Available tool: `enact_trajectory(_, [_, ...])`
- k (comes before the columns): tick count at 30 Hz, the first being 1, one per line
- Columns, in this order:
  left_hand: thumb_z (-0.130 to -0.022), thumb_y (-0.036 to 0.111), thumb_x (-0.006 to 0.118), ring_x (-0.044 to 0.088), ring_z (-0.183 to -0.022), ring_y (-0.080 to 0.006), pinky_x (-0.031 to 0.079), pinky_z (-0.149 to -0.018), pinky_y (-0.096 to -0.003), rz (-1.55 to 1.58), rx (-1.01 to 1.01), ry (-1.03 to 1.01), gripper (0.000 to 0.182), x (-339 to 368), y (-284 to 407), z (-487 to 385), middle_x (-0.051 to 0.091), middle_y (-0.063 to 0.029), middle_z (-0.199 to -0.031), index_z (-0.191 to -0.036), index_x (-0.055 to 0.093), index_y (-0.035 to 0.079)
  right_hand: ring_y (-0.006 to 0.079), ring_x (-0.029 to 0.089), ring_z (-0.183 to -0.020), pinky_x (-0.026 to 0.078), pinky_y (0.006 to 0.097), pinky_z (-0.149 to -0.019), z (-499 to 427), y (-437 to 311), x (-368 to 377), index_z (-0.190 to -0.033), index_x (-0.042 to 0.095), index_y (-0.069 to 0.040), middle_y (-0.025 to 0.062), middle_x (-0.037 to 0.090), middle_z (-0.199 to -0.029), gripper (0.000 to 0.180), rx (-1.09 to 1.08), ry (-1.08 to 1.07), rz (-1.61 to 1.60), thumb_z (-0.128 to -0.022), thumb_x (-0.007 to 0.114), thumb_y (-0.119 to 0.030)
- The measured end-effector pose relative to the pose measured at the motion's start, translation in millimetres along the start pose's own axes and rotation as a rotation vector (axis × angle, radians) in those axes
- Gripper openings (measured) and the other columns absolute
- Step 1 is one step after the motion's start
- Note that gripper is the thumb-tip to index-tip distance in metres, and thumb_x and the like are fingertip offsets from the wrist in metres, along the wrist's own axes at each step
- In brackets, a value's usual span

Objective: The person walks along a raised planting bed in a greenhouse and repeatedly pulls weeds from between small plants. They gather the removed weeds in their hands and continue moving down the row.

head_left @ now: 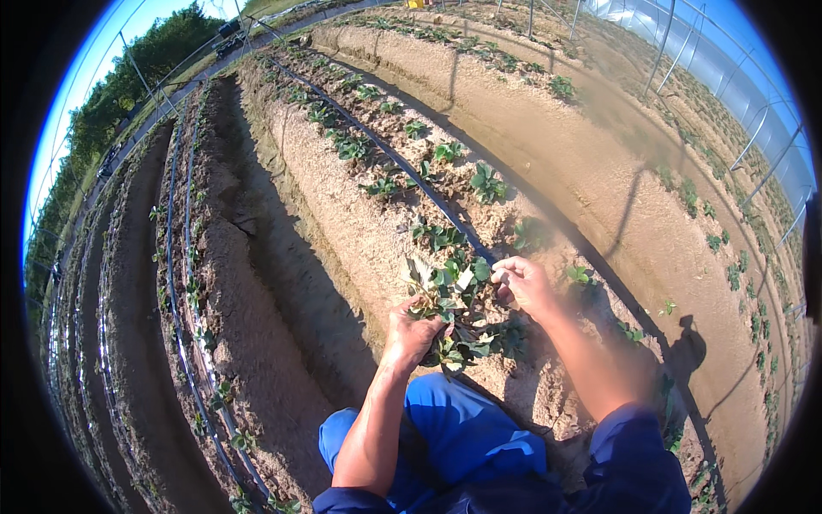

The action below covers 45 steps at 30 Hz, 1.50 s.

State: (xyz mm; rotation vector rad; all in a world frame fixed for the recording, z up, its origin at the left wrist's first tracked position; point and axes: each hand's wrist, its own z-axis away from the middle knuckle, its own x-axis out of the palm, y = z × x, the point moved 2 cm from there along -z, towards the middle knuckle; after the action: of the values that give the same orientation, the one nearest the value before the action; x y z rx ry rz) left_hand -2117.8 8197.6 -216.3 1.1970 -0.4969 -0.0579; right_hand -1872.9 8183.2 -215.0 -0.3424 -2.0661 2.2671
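My left hand (414, 331) is closed around a bunch of leafy strawberry-like plants (443, 299), some leaves green and others dry and pale. Leaves hide parts of its fingers. To the right, my right hand (523, 286) has its fingers curled at the near visible end of a dark drip hose (411, 170). Whether those fingers grip the hose or something small is unclear. More foliage (456, 353) lies just below and right of my left hand, over the soil of the raised bed (334, 173).
Low green plants (488, 183) grow along both sides of the hose. A shaded furrow (289, 257) runs left of the bed, and a sandy path (546, 167) runs right. Further beds carry hoses (172, 257). Metal hoop poles (668, 48) rise at the right. My bent knees (443, 405) are against the bed's near side.
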Motion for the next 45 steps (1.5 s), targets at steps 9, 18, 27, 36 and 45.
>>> enact_trajectory(9, [-0.066,0.014,0.079,0.067,-0.093,-0.0337,0.051,-0.083,-0.0398,-1.059,0.123,0.128,0.044,-9.0,52.8,36.4,0.069,-0.0168,-0.097,-0.107,0.068,0.004,0.0353,0.062,-0.096,0.05,0.0445,-0.084,-187.9,-3.1,111.8,-0.1,0.069,-0.009,0.0144,0.065,-0.103,0.026,-0.351,-0.139,1.014,-0.091,0.052,-0.027])
enact_trajectory(18, [-0.069,0.016,0.076,0.064,-0.092,-0.0358,0.05,-0.079,-0.0442,-0.796,0.131,0.246,0.036,-63.7,62.4,38.5,0.066,-0.0117,-0.096,-0.103,0.067,0.01,0.0398,0.061,-0.104,0.05,0.0493,-0.089,-308.2,55.6,177.1,-0.104,0.062,-0.006,0.0183,0.059,-0.116,0.019,-0.418,-0.113,1.123,-0.091,0.053,-0.017])
enact_trajectory(27, [-0.069,0.013,0.076,0.063,-0.092,-0.037,0.05,-0.078,-0.0442,-0.695,0.107,0.176,0.036,-66.4,50.5,11.5,0.064,-0.013,-0.094,-0.103,0.066,0.009,0.037,0.066,-0.091,0.053,0.0482,-0.08,-323.8,66.0,196.6,-0.089,0.065,-0.007,0.0153,0.065,-0.095,0.014,-0.418,0.006,1.183,-0.09,0.052,-0.014])
enact_trajectory(36, [-0.068,0.009,0.075,0.065,-0.089,-0.0364,0.051,-0.076,-0.042,-0.616,0.107,0.22,0.033,-63.1,50.0,2.9,0.066,-0.0132,-0.093,-0.1,0.066,0.007,0.0363,0.066,-0.085,0.053,0.047,-0.075,-331.7,67.1,194.3,-0.082,0.066,-0.008,0.0151,0.066,-0.089,0.018,-0.47,-0.078,1.179,-0.09,0.053,-0.018])
enact_trajectory(45, [-0.07,0.0,0.07,0.068,-0.084,-0.0256,0.051,-0.076,-0.0333,-0.396,0.176,0.29,0.028,-68.4,41.0,0.5,0.068,-0.0115,-0.089,-0.098,0.066,0.003,0.0389,0.067,-0.086,0.052,0.049,-0.076,-320.9,49.6,191.7,-0.089,0.069,-0.01,0.0184,0.069,-0.087,0.021,-0.332,-0.143,1.029,-0.084,0.054,-0.024])
